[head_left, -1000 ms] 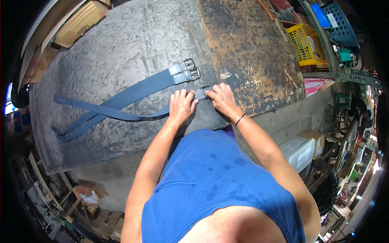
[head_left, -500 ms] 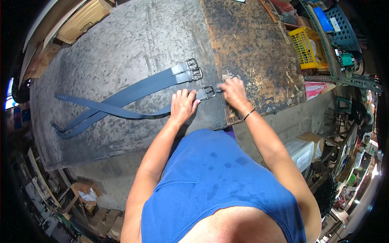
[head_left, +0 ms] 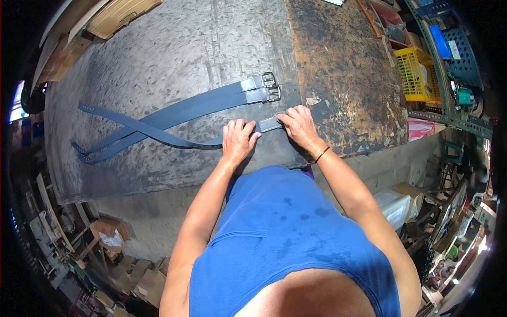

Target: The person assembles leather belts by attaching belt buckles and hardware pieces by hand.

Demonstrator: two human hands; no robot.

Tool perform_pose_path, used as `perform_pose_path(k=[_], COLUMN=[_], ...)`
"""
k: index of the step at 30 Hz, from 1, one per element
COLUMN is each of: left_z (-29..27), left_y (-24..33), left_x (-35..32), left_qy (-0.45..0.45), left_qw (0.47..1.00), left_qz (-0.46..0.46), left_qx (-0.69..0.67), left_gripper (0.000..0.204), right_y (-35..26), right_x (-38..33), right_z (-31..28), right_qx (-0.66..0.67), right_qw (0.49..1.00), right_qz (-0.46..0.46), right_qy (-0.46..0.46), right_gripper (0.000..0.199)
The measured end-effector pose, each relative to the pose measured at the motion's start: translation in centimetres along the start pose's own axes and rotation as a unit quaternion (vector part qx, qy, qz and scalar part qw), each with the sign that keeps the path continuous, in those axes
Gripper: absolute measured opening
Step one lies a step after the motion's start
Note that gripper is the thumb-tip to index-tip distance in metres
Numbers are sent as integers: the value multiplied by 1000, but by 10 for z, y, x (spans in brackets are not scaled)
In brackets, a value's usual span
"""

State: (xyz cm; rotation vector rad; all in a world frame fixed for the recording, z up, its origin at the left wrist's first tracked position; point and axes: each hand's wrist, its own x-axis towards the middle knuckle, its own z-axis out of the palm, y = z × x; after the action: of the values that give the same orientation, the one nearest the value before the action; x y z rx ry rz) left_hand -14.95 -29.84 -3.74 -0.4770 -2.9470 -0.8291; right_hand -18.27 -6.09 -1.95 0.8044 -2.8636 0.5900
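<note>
Head view: three flat dark-blue belts lie on a scarred grey surface [head_left: 158, 58]. The nearest belt [head_left: 174, 138] runs under the left hand [head_left: 238, 140], pressed flat with fingers spread. The right hand [head_left: 299, 126] pinches its buckle end [head_left: 270, 124], near the surface's front edge, beside a rusty brown panel [head_left: 343, 68].

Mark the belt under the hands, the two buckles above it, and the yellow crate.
belt [head_left: 185, 140], head view, mid strap.
two buckles [head_left: 269, 87], head view, metal frames.
yellow crate [head_left: 414, 74], head view, side wall.
</note>
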Motion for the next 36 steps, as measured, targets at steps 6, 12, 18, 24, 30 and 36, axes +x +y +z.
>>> perform_pose_path(k=[6,12,18,24,30,36], left_z=[-2,-2,0,1,0,-5], left_y=[1,-1,-1,-2,-1,15], left_x=[0,1,0,0,2,15], left_qy=[3,13,16,-14,-30,-66], left_qw=[1000,999,999,999,999,998], left_qz=[-19,-15,-15,-32,-32,-3], left_qx=[-19,-28,-36,-31,-22,-15], left_gripper=[38,36,37,38,42,58], right_y=[2,-37,-1,-38,66,88], right_x=[7,23,12,18,-39,-65], right_z=[-2,20,-3,23,-32,-52], right_qx=[-4,-4,-26,20,-108,-68], right_qw=[1000,995,999,996,987,964], right_qz=[-18,-88,-22,-79,120,242], right_qy=[-19,-43,-24,-31,6,87], right_gripper=[18,9,17,16,21,19])
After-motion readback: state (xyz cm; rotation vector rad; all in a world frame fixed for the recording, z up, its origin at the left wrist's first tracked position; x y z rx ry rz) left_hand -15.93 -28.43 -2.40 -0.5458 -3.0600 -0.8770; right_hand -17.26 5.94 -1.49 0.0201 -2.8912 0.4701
